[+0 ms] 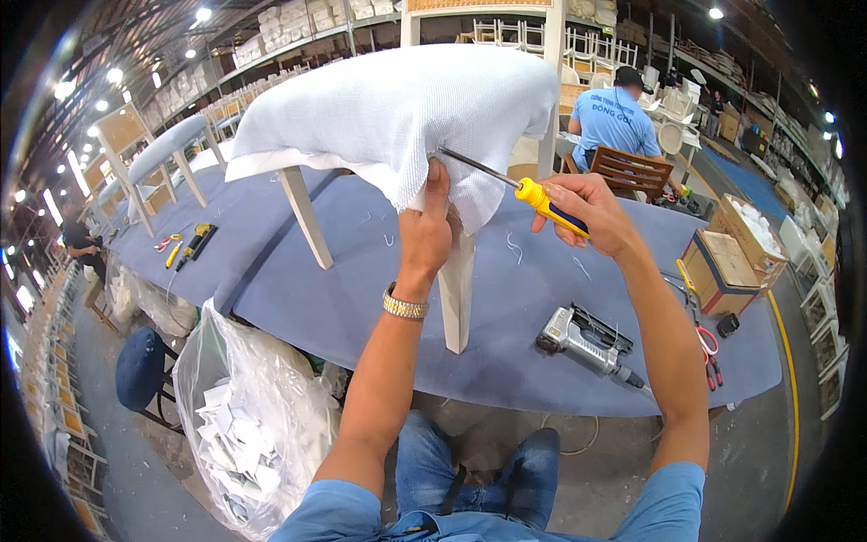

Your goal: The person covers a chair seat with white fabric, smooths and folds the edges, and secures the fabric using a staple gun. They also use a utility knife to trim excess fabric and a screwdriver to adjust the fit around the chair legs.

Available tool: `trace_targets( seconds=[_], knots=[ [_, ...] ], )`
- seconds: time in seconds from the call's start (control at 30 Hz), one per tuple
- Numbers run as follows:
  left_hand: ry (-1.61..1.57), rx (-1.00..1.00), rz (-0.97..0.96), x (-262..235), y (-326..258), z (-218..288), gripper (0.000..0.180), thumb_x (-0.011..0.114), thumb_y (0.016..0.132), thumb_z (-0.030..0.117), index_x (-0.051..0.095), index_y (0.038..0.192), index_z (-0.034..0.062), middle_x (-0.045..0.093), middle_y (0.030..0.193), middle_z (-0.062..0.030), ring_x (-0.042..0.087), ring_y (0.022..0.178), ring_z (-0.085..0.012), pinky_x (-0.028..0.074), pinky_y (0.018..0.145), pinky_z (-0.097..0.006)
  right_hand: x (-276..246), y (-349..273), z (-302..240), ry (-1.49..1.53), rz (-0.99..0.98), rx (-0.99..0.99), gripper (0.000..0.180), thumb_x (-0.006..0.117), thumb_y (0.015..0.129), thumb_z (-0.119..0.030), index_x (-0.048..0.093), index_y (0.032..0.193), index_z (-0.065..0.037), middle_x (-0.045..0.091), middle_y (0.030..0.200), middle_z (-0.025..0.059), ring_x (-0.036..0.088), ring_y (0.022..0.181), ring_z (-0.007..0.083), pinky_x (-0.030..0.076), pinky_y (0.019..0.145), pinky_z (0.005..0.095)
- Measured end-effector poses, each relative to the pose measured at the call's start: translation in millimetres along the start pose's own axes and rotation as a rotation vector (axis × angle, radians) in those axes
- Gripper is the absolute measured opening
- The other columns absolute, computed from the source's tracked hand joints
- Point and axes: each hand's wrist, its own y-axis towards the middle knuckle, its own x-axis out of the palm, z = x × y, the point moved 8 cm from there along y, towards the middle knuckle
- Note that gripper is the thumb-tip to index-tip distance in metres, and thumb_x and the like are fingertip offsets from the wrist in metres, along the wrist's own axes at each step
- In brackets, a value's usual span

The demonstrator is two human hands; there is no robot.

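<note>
Bag [244, 406]: clear plastic, full of white scraps, on the floor just off the near left edge of the bench [298, 289]; blue stool [140, 366] beside it.
Stapler [587, 343]: grey pneumatic tool, lying on the blue bench top near its near right edge; red-handled pliers [709, 348] at the near right corner.
Box [722, 266]: wooden, open, at the right edge of the bench.
Left hand [424, 230]: fingers closed, pinching the fabric [397, 99] where it hangs over the front corner of the chair, above the front leg [456, 289]; watch [404, 307] on the wrist.
Right hand [582, 212]: fingers curled tight around the yellow handle of the screwdriver [519, 185]; its metal tip rests at the fabric fold just beside the left thumb.
Chair: white frame, seat covered in white textured fabric, standing at the middle of the bench top; loose staples [515, 246] lie scattered near its front leg.
Tools [185, 244]: yellow and red, near the left edge.
Second chair [167, 149]: grey seat, at the far left corner.
Person [614, 122]: blue shirt, seated beyond the far edge, back turned.
</note>
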Motion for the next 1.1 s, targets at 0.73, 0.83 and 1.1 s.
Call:
trace_targets(
  seconds=[0.73,0.83,1.1],
  knots=[
    [-0.001,0.036,-0.045,-8.3,1.6,-7.5,0.037,0.050,0.108,0.029,0.067,0.119,-0.0020,0.061,0.083,-0.0023,0.051,0.073,-0.0072,0.042,0.065,-0.026,38.8,-115.7,-60.3,-0.986,0.080,-0.030,0.035,0.073,0.084,-0.011,0.068,0.118,-0.007,0.067,0.103,0.0170,0.067,0.090,0.0335,0.052,0.077,0.0427],
    [-0.051,-0.010,-0.044,-11.1,2.5,-7.3,0.034,0.050,0.107,0.026,0.067,0.110,-0.0034,0.055,0.070,0.0016,0.044,0.062,-0.0052,0.035,0.054,-0.026,55.2,-103.0,-126.9,-1.116,0.244,-0.286,0.043,0.071,0.085,-0.009,0.065,0.127,-0.010,0.063,0.096,0.0136,0.064,0.078,0.0332,0.050,0.069,0.0406],
    [0.047,-0.025,-0.131,-3.9,-1.7,-2.5,0.048,0.048,0.108,0.032,0.056,0.137,-0.0056,0.062,0.134,-0.0131,0.055,0.125,-0.0183,0.039,0.106,-0.028,103.0,-83.5,-163.7,-1.408,0.290,-0.487,0.038,0.074,0.081,-0.004,0.071,0.118,-0.010,0.062,0.091,0.0083,0.065,0.071,0.0243,0.049,0.058,0.0349]
  ],
)
